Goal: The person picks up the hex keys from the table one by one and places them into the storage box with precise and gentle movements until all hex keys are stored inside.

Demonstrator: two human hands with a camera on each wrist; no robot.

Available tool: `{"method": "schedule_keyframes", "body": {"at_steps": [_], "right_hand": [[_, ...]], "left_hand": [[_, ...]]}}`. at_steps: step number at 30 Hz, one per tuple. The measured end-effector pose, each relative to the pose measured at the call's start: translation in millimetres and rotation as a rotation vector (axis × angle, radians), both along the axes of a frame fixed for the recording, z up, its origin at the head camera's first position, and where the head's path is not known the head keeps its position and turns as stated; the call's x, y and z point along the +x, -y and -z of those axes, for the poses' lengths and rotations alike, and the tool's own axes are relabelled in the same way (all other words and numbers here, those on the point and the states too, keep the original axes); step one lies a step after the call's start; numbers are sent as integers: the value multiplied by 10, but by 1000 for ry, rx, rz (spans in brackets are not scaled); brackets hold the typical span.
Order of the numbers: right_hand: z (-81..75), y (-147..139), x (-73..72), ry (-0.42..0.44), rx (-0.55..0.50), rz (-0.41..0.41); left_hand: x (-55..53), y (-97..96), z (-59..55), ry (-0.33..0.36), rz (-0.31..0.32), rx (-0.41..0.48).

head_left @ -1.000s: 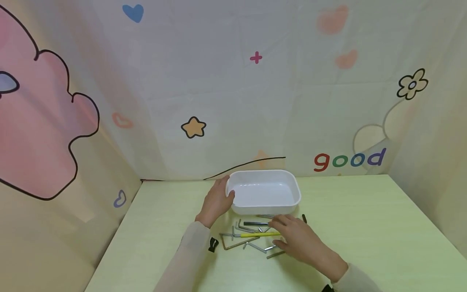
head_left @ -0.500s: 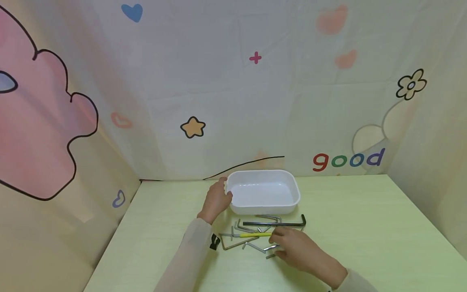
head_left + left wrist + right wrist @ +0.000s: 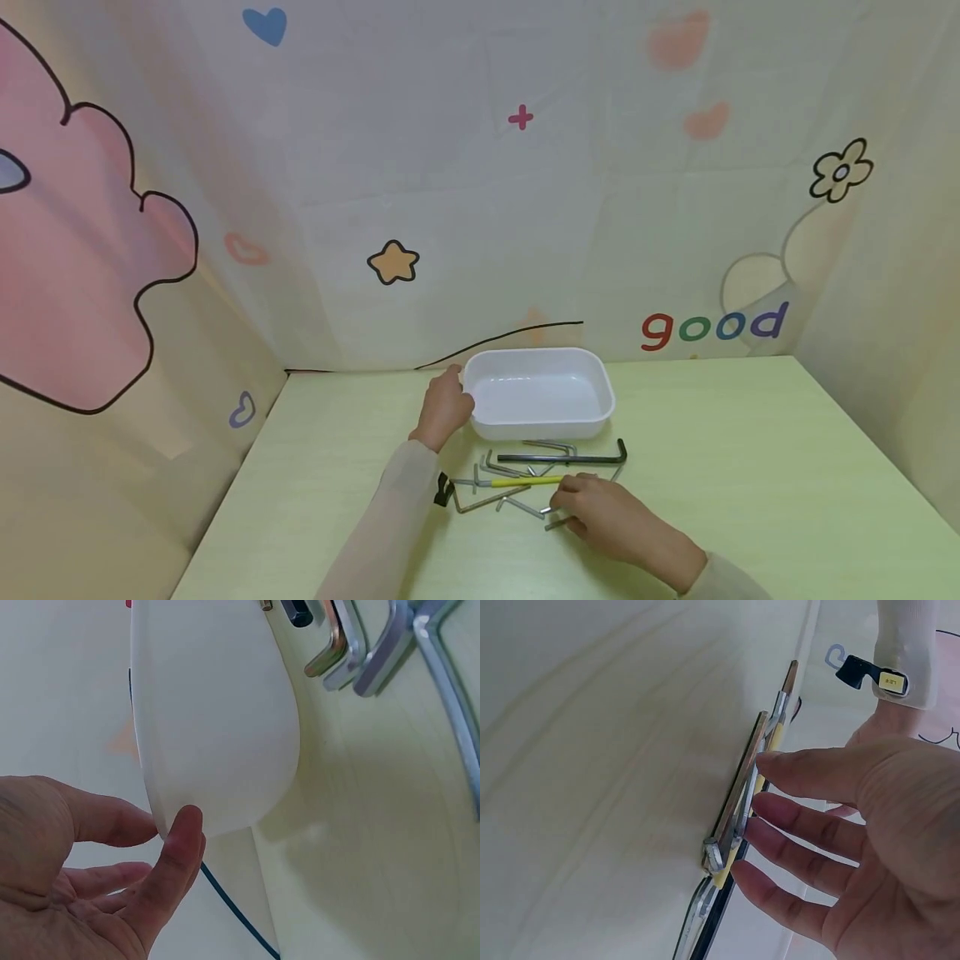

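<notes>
My left hand (image 3: 442,410) pinches the left end of a white rectangular tray (image 3: 540,430), thumb and fingers at its rim in the left wrist view. Below the tray lies a loose pile of hex keys. Among them are a large black hex key (image 3: 555,459), one with a yellow sleeve (image 3: 521,482) and a bronze-coloured one (image 3: 491,501). My right hand (image 3: 611,517) reaches over the pile's right side, hiding some ends. In the right wrist view its fingertips (image 3: 769,801) are right at the keys, with the thumb apart from the other fingers.
The pale green table (image 3: 712,467) backs onto a printed curtain (image 3: 480,208) with hearts, a star and the word good. A black clip (image 3: 444,490) sits at the left sleeve, near the left end of the pile.
My right hand has come down and slightly toward me over the pile, its fingers drawing closer together, uncovering the black hex key. The left hand stays at the tray.
</notes>
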State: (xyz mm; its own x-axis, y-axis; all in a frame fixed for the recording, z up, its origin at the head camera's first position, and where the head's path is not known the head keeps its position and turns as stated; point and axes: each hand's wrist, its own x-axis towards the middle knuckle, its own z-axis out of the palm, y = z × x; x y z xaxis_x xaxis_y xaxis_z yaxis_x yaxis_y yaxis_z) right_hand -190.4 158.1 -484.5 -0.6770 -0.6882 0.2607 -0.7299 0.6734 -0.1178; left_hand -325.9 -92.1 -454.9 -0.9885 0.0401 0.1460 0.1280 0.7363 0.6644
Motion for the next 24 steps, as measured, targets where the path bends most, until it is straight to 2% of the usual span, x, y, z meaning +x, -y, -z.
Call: {"method": "schedule_keyframes", "body": {"at_steps": [2,8,13,24], "right_hand": [[20,1,-2,-2,0,1],[70,-1,-26,20,8,1],[101,-1,-47,39,38,7],[100,34,-53,-82,6,-43]], "left_hand": [[-11,-5,-8,26,-14,16],[-36,-10,-6,32,-24,22],[-47,-2,2,73,-28,64],[-89,21,25,107,-34,135]]}}
